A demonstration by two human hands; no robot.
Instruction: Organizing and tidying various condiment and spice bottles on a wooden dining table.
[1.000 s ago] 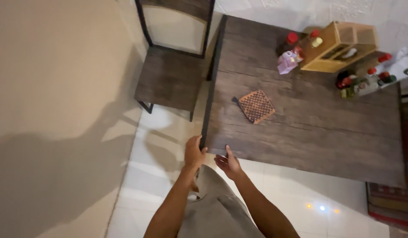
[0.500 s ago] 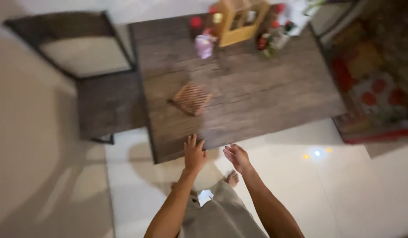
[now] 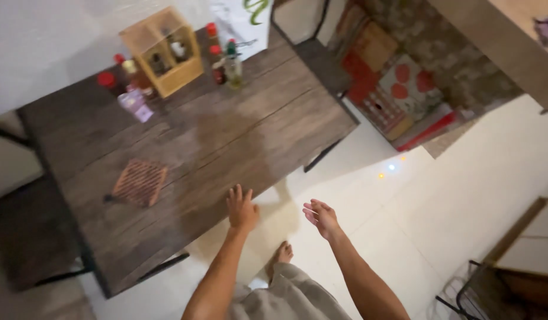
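Observation:
My left hand (image 3: 242,209) hovers over the near edge of a dark wooden table (image 3: 238,133), fingers spread, holding nothing. My right hand (image 3: 321,217) is off the table, above the pale tiled floor (image 3: 416,195), palm turned inward and empty. A woven square mat (image 3: 140,182) lies on the table to the left of my left hand. My bare foot (image 3: 281,253) shows below, between my arms.
At the table's far side stand a yellow wooden box (image 3: 163,51), red-capped bottles (image 3: 217,56) and a small pink packet (image 3: 135,105). A dark chair (image 3: 25,231) sits at the left. Red patterned rugs (image 3: 398,89) lie right of the table. A black wire rack (image 3: 481,293) is at bottom right.
Both hands have left the table's corner and edge. The view has swung to the right, so the table now lies to the left and the rugs come into sight.

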